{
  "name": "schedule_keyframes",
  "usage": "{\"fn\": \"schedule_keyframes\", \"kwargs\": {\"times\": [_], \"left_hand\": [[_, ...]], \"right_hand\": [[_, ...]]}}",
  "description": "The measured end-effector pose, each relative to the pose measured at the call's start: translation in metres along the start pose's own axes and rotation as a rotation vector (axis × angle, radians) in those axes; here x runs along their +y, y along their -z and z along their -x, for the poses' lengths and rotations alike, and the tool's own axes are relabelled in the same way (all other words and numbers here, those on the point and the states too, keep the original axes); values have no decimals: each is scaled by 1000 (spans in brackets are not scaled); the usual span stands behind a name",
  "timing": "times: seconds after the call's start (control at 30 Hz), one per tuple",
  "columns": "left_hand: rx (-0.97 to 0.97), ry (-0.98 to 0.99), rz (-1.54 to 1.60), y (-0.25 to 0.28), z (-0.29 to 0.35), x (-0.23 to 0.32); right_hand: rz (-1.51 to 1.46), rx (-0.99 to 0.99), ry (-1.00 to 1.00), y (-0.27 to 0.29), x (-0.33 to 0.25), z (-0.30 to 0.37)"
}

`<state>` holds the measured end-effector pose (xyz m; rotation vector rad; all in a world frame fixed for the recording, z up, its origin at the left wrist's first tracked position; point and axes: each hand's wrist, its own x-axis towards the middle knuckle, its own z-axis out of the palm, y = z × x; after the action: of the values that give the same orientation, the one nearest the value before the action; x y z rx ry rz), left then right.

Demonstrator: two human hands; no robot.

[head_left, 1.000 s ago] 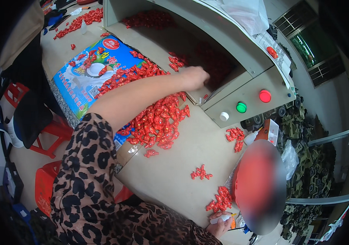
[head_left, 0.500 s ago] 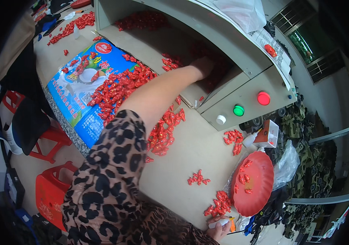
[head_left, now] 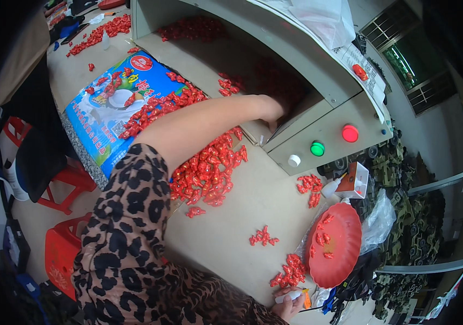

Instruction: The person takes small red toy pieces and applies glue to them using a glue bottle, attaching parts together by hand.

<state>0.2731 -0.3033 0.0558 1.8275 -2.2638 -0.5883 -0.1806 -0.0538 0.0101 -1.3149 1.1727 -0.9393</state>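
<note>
Left hand (head_left: 267,111) bends at the opening's edge of a gray cabinet (head_left: 302,59), grip unclear; right hand (head_left: 287,308) clasps a white bottle (head_left: 291,296), bare desk (head_left: 223,230) between red pieces (head_left: 209,174).

Pale tabletop (head_left: 220,235); on it, a blue printed sheet (head_left: 88,122); scattered and heaped red pieces (head_left: 209,173); an upright bottle (head_left: 105,40).

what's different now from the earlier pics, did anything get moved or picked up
The left hand went deeper into the grey box, then came back toward the near right corner of its opening. Whether it has taken hold of anything can't be made out. The right hand stayed around the white bottle; the small red cluster on the table looks the same.
</note>
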Motion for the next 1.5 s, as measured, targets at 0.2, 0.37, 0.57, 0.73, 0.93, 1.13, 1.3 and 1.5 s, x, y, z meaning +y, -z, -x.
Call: {"fn": "schedule_keyframes", "kwargs": {"times": [0.2, 0.37, 0.57, 0.73, 0.93, 1.13, 1.3, 1.5], "left_hand": [[822, 181, 110, -12, -26, -19], [646, 254, -82, 13, 1, -62], [365, 482, -268, -17, -18, -59], [487, 523, 40, -10, -26, -28], [535, 417, 84, -25, -9, -18], [368, 343, -44, -32, 26, 28], [378, 271, 90, -26, 33, 25], [433, 294, 273, -19, 53, 9]], "right_hand": [[10, -79, 0, 4, 0, -3], [-162, 155, 136, -15, 8, -10], [-131, 151, 136, -10, 16, -12], [-145, 164, 142, -17, 13, -8], [-169, 160, 127, -13, 14, -9], [-161, 143, 144, -13, 15, -10], [-162, 153, 161, -24, 1, -11], [-260, 129, 157, -25, 0, -10]]}}
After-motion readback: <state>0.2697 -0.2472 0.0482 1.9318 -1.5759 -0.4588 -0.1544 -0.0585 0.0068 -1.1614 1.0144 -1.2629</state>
